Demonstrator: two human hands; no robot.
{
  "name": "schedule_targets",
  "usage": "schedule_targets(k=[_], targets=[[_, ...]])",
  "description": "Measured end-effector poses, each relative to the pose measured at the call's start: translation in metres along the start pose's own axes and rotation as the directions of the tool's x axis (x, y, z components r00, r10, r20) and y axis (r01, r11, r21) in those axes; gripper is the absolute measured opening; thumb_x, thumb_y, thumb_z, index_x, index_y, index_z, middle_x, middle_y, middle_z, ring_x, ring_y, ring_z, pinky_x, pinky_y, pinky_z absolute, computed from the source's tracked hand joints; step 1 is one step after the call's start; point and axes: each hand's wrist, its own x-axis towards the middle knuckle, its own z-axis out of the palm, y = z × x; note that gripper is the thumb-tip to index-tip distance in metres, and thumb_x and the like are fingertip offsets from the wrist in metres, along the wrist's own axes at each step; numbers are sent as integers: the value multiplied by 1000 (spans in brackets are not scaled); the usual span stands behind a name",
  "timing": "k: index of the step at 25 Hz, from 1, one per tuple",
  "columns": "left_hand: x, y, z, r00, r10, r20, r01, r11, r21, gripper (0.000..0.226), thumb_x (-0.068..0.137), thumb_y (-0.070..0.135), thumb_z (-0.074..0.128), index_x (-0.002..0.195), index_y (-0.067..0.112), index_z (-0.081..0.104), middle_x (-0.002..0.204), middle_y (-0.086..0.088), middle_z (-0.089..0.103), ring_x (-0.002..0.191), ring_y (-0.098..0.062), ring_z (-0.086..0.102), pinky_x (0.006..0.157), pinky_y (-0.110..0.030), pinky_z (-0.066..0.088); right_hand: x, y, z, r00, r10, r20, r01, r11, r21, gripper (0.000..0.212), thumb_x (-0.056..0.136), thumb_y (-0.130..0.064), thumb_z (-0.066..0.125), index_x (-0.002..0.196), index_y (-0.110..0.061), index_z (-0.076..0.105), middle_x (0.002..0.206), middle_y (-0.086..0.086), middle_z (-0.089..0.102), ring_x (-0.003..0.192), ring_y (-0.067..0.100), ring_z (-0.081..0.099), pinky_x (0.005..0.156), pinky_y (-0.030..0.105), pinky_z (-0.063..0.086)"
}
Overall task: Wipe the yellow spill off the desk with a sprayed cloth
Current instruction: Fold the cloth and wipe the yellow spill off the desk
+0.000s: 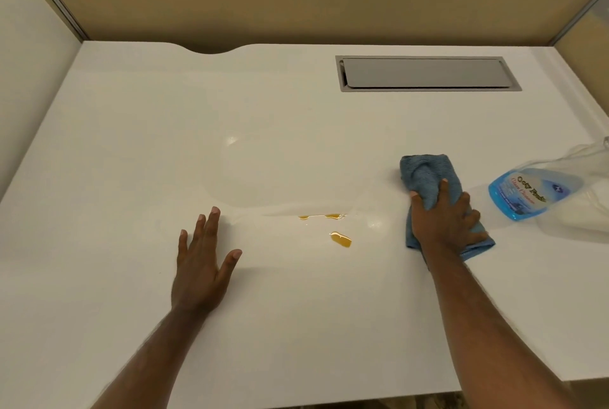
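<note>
Here, a blue cloth [428,184] is pressed onto the white desk [296,326] by the right hand [445,221], whose fingers are closed over the bunched fabric so that it is gripped from above. The cloth is folded and lies right of centre, with one end reaching farther than the hand and the other end spread out at the wrist. The left hand [201,263] is laid flat on the desk, palm down, fingers spread and open, with nothing held. Between the two hands the yellow spill [341,239] is seen as a small puddle, with a thinner streak and droplets just beyond it on the far side. The spill is not touched by the cloth; it lies to the cloth's left, nearer the right hand than the left. A wet sheen is visible on the surface around and beyond the spill. A bottle [527,193] of blue cleaner is lying tilted at the right edge, just right of the cloth. A grey hatch [425,74] is set into the far right of the desk.
</note>
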Motion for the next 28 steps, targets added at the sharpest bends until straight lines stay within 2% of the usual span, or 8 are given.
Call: schedule_targets(k=[3, 6, 14, 18, 20, 22, 25, 28], targets=[[0, 1, 0, 1000, 3, -5, -3, 1000, -3, 80, 87, 70, 8, 152, 25, 1, 160, 10, 10, 147, -3, -2, 120, -34, -6, -18, -18, 5, 999, -40, 23, 40, 999, -11, 66, 90, -67, 29, 150, -42, 16, 160, 10, 17, 142, 45, 14, 107, 72, 6], [0, 1, 0, 1000, 3, -5, -3, 1000, -4, 80, 87, 71, 8, 152, 25, 0, 159, 11, 9, 147, -3, -2, 120, -35, -6, -53, -45, 16, 979, -204, -19, 204, 979, -18, 58, 93, -59, 36, 147, -39, 27, 158, 10, 26, 139, 44, 24, 105, 70, 13], [-1, -1, 0, 1000, 8, -15, -8, 1000, -30, 81, 86, 72, 8, 152, 26, 2, 160, 9, 10, 147, -5, 1, 120, -37, -4, -165, -120, 51, 844, -534, 48, 534, 846, 14, 57, 92, -60, 30, 145, -39, 35, 156, 11, 31, 138, 46, 30, 106, 73, 11], [0, -3, 1, 997, -23, -69, 15, 993, -120, 83, 86, 72, 13, 152, 23, 7, 159, 6, 14, 148, -10, 6, 121, -37, -2, -214, -149, 65, 782, -612, 121, 621, 782, -54, 60, 90, -62, 30, 146, -40, 30, 157, 10, 31, 139, 45, 30, 108, 71, 10], [0, -5, 2, 996, -23, -83, 12, 992, -129, 83, 87, 71, 13, 152, 21, 7, 160, 4, 14, 148, -10, 6, 121, -35, -2, -208, -147, 65, 785, -609, 113, 617, 785, -52, 60, 90, -59, 39, 146, -40, 30, 156, 8, 33, 140, 42, 30, 107, 71, 12], [-1, -5, 1, 997, -7, -77, -1, 994, -111, 82, 87, 70, 13, 153, 20, 6, 160, 6, 12, 148, -8, 3, 120, -34, -4, -185, -134, 62, 833, -552, 42, 553, 832, -37, 56, 88, -55, 46, 141, -40, 40, 149, 9, 44, 134, 40, 40, 104, 73, 19], [-2, -4, 0, 998, 4, -67, -11, 995, -99, 81, 88, 69, 11, 153, 21, 3, 160, 9, 8, 148, -6, 1, 120, -33, -5, -125, -95, 52, 935, -343, -88, 343, 939, -18, 53, 83, -54, 42, 132, -37, 55, 138, 10, 56, 123, 42, 52, 96, 75, 29], [-2, -3, 0, 997, 14, -71, -21, 994, -103, 81, 88, 69, 10, 153, 20, 3, 160, 9, 9, 148, -6, 2, 120, -35, -4, -72, -34, 27, 984, -148, -97, 148, 989, -14, 55, 88, -57, 36, 137, -36, 46, 144, 12, 47, 126, 42, 44, 98, 73, 24]])
